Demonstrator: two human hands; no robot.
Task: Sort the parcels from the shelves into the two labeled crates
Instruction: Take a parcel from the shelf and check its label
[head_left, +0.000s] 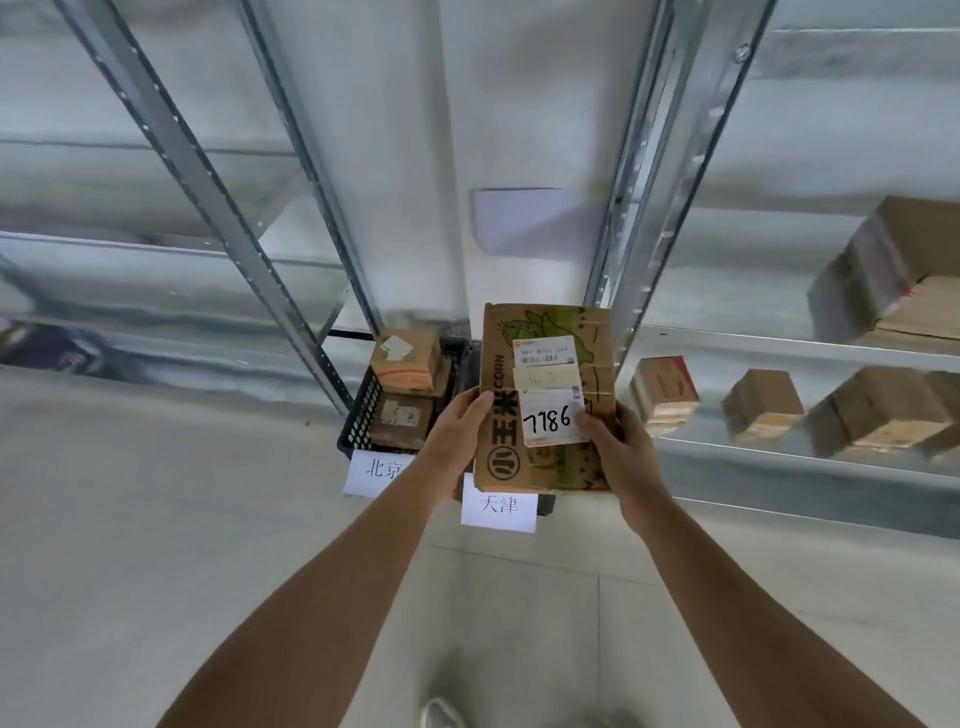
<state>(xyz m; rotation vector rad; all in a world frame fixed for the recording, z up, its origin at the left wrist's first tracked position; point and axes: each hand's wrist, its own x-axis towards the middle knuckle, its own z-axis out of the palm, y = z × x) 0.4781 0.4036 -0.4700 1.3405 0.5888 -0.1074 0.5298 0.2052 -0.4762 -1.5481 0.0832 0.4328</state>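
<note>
Head view. A flat cardboard parcel (545, 397) marked 7786 is held up above the two floor crates, gripped at its lower edges by the left hand (457, 431) and the right hand (618, 452), fingers curled round both sides. The left crate (358, 415), labelled 北京, is seen holding parcels; the 天津 crate is mostly hidden. The parcel is judged stiff and light; edge holds should suffice. More parcels (761, 402) are seen on the right-hand shelf.

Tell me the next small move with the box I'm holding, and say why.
Probably lower the corn box, gripped by the left hand and right hand, toward the 北京 crate. The faint handwritten slip seems to read 北京, though it is blurred; that crate sits just left of the box and already holds parcels.
</note>
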